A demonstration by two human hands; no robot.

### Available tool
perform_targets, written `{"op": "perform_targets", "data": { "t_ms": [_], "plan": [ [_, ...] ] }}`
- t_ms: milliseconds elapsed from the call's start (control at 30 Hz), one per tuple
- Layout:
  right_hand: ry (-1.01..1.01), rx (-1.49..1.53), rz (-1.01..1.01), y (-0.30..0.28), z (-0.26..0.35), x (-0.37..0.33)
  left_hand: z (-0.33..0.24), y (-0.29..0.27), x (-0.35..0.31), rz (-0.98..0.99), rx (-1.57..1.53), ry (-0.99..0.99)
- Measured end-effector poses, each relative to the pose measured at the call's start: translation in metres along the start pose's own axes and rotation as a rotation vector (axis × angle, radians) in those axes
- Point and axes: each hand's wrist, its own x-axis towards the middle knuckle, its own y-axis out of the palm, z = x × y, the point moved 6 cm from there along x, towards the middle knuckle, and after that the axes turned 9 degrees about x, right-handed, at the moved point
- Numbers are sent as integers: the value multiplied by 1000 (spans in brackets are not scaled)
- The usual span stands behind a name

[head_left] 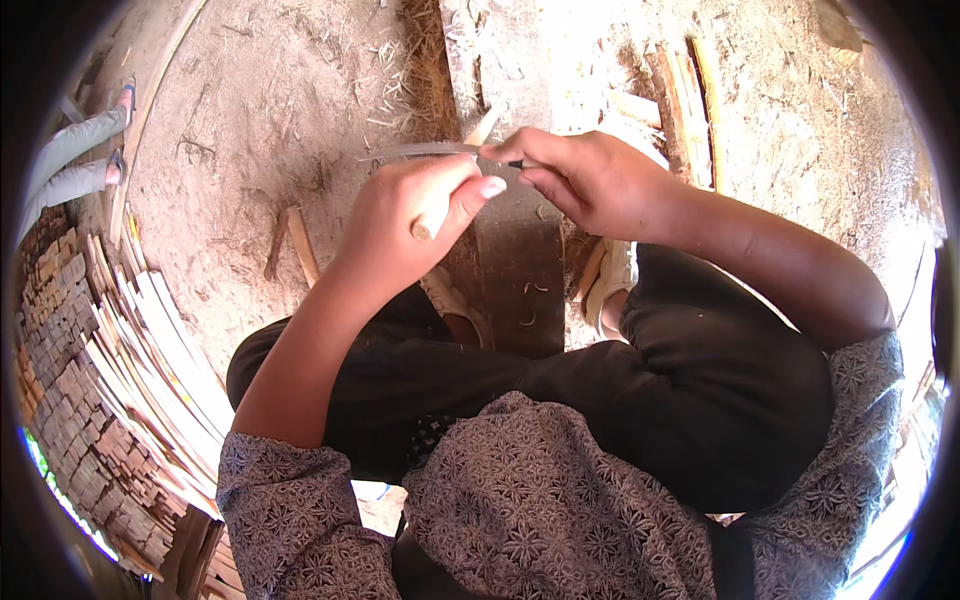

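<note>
Both hands meet over the board, with the stick [423,230] running through the left hand [395,205] and the knife [425,150] lying across it. The left fingers are wrapped closed around the stick, blunt end out toward the wrist, thumb stretched out toward the right hand. The right hand [600,185] pinches the knife's dark handle between thumb and finger; its other fingers are partly hidden, so their state cannot be told. Blade looks thin and pale, its outline slightly blurred; contact with the wood cannot be confirmed. Progress, as judged: the far end appears tapered to a point, so some shaping seems done; the near end is blunt and looks unworked. How much cutting is left cannot be told, the middle being covered by the fist. Surface: a long board [520,285] lies on the ground between two shoes [612,280], dark near the knees, glaring farther out, with a few curled shavings [528,320] on it. Room: bare earth floor [250,120] strewn with chips; split wood [685,110] at right; stacked blocks [70,340] and long pale strips [150,340] at left; another person's legs [75,165] at upper left.
</note>
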Motion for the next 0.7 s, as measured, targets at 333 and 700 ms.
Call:
{"op": "perform_targets", "data": {
  "t_ms": [333, 700],
  "plan": [
    [125, 14, 34, -5, -15, -7, -16, 3, -2, 49, 142, 136],
    [168, -54, 37, -18, -26, 1, -26, 8, -4, 114, 288, 154]
  ]
}}
